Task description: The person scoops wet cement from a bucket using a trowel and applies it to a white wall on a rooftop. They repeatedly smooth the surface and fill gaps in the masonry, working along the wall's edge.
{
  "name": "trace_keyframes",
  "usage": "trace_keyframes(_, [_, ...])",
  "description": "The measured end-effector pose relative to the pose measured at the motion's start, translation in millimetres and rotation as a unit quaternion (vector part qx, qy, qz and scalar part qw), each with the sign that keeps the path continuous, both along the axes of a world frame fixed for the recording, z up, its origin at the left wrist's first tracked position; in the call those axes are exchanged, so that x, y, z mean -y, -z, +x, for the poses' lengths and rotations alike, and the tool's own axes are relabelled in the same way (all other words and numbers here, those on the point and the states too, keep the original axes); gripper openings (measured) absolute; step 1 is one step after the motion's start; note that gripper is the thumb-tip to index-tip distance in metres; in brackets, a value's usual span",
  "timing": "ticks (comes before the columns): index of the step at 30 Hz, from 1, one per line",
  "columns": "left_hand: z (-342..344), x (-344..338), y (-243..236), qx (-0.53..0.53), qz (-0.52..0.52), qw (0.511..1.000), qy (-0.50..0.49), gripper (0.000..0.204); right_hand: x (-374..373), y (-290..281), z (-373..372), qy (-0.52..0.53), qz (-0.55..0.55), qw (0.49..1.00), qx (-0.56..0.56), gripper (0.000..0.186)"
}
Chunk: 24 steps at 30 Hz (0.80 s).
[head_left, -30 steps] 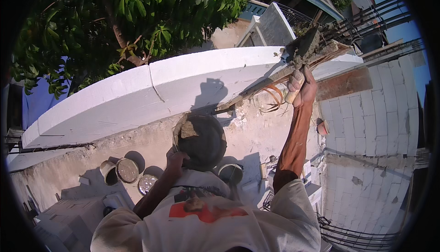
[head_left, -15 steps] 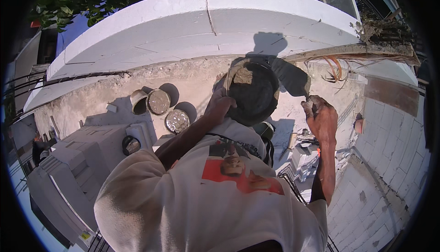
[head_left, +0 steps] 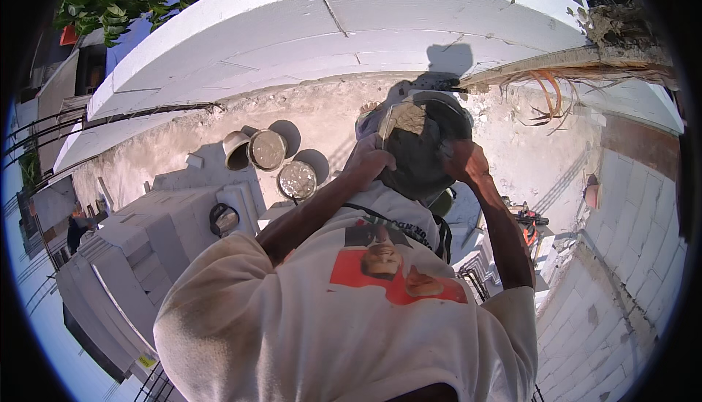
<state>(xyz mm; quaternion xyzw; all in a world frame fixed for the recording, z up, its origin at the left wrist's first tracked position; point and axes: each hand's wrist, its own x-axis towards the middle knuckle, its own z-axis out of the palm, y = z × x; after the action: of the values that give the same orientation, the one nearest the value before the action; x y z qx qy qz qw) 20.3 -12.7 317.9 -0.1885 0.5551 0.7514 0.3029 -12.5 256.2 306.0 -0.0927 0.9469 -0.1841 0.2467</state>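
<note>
A round dark bucket (head_left: pixel 420 171), smeared with grey mortar, is tilted in front of my chest. Patches of mortar (head_left: pixel 404 125) cling to its inner left side, lit by the sun. My left hand (head_left: pixel 371 160) grips the left rim, thumb toward the inside. At the right side of the bucket my right hand (head_left: pixel 466 162) is closed, with its fingers over the rim in shadow. The trowel it held a moment before cannot be made out against the dark inside; its blade seems to be down in the bucket.
A curved white block wall (head_left: pixel 351 43) stands ahead. Below left are mortar-filled buckets (head_left: pixel 268 149), (head_left: pixel 297 180), a tipped bucket (head_left: pixel 235 152) and stacked white blocks (head_left: pixel 157 230). Orange cables (head_left: pixel 548 98) hang by a wooden plank (head_left: pixel 541 65). Tools (head_left: pixel 528 219) lie lower right.
My right hand has moved left and inward, from beside the bucket to its right rim, taking the trowel blade out of sight. My left hand keeps its grip; the view has shifted slightly.
</note>
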Motion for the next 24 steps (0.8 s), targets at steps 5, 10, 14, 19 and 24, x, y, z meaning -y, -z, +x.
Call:
trace_keyframes(5, [9, -5, 29, 0.002, 0.03, 0.999, -0.045, 0.026, -13, 6, 33, 0.076, -0.066, 0.994, 0.049, 0.038])
trace_keyframes(10, [17, -8, 64, 0.037, 0.065, 0.992, -0.101, 0.028, -23, 29, 65, 0.104, -0.153, 0.982, 0.023, 0.032])
trace_keyframes(14, [13, -7, 43, -0.132, 0.002, 0.989, -0.063, 0.029, -18, 0, 70, 0.144, -0.163, 0.974, 0.066, 0.03])
trace_keyframes(19, [9, -5, 37, -0.064, 0.013, 0.994, -0.084, 0.033, -4, -90, 55, 0.203, -0.188, 0.958, 0.071, 0.027])
trace_keyframes(24, [-10, -15, 18, 0.122, 0.061, 0.98, -0.145, 0.035, -7, -158, 22, 0.202, -0.295, 0.934, -0.003, 0.021])
